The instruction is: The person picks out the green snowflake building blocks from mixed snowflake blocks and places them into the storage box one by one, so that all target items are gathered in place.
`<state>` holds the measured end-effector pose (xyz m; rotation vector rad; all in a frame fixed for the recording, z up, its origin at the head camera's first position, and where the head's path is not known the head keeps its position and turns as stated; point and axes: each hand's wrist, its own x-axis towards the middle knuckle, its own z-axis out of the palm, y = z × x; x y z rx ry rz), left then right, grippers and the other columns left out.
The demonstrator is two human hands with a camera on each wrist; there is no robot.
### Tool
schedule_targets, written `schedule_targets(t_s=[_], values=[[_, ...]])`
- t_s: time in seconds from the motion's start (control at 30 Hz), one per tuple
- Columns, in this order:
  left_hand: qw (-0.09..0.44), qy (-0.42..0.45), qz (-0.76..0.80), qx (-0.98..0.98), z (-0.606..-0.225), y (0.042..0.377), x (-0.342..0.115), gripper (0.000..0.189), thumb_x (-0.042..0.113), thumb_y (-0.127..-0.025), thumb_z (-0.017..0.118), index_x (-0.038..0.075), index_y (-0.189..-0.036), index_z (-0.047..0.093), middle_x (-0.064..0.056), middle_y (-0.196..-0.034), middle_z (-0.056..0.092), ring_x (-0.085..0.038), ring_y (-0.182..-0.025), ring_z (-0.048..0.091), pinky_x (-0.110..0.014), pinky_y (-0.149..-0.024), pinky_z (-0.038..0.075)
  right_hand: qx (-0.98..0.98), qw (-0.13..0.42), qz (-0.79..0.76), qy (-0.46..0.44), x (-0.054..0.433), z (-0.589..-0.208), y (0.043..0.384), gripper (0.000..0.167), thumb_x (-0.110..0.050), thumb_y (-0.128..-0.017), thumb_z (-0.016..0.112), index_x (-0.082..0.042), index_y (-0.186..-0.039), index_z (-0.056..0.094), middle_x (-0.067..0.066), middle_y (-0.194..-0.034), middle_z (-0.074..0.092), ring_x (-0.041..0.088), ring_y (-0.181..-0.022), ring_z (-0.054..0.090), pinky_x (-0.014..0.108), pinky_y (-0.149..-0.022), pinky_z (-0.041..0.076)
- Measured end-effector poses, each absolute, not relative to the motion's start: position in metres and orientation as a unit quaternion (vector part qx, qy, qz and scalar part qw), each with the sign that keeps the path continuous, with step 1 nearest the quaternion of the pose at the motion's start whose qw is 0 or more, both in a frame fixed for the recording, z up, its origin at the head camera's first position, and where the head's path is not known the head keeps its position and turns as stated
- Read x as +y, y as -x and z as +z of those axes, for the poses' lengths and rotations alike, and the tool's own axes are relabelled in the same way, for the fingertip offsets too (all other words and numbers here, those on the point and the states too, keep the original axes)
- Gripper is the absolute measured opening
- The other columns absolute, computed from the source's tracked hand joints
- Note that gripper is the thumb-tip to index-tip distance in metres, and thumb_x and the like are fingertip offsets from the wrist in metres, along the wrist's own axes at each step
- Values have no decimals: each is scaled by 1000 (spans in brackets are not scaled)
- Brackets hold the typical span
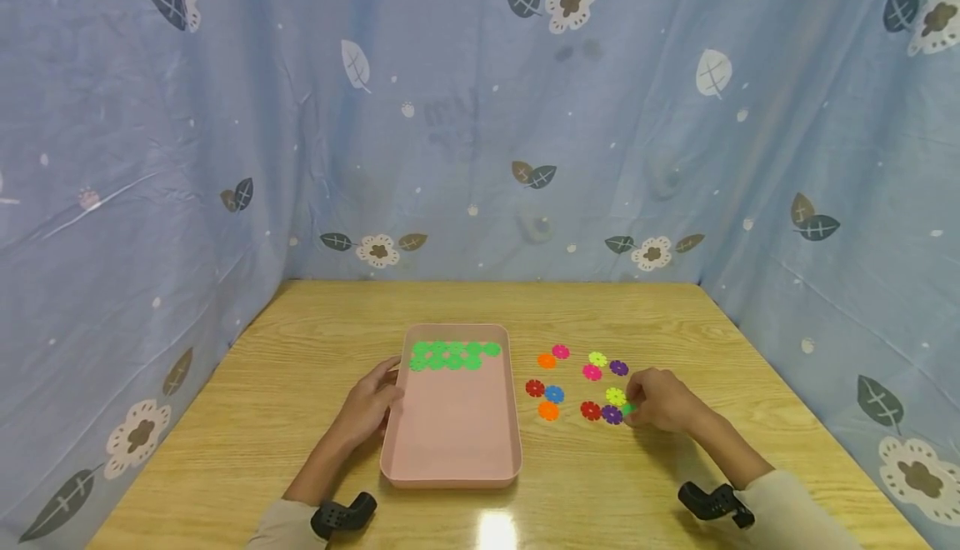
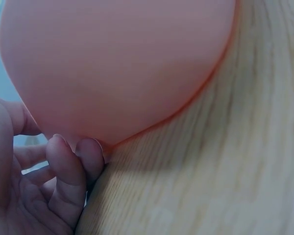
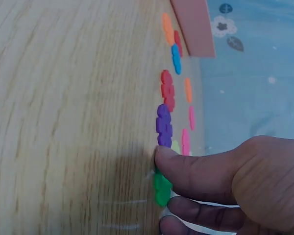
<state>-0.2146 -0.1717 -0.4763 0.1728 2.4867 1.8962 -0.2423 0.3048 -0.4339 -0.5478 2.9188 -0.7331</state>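
My left hand point(image 1: 372, 404) holds the left side of a pink rectangular tray point(image 1: 453, 425). In the left wrist view, curled fingertips point(image 2: 88, 152) lie against the tray's outer wall point(image 2: 127, 98). Two rows of green snowflake discs point(image 1: 455, 349) lie flat at the tray's far end. On the table right of the tray, my right hand point(image 1: 662, 402) pinches another green snowflake disc point(image 3: 161, 188) between thumb and fingers. A purple disc point(image 3: 163, 125) lies right by the thumb tip, with a red disc point(image 3: 167, 90) beyond it and a yellow disc point(image 1: 615, 397) close by.
Between tray and right hand lie more discs on the wooden table point(image 1: 585, 304): orange point(image 1: 549, 411), blue point(image 1: 554, 394), pink point(image 1: 592, 372), another red one point(image 1: 535, 387) and another purple one point(image 1: 618, 367). A blue patterned curtain point(image 1: 465, 117) hangs around the table's back and sides.
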Motion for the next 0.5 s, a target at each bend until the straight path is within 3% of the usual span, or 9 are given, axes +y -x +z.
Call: schedule_targets(t_s=[0.5], values=[[6,-48,595,803,-475,214,-170,60,8,-99,49,9,-157,34,-27,-151,46,-17,-49,50,-26,-43,44,954,39,-236,179,313,-437,243,19,-3,-78,83,-7,-83,65,0,-78,59,18,-73,49,33,-63,44]])
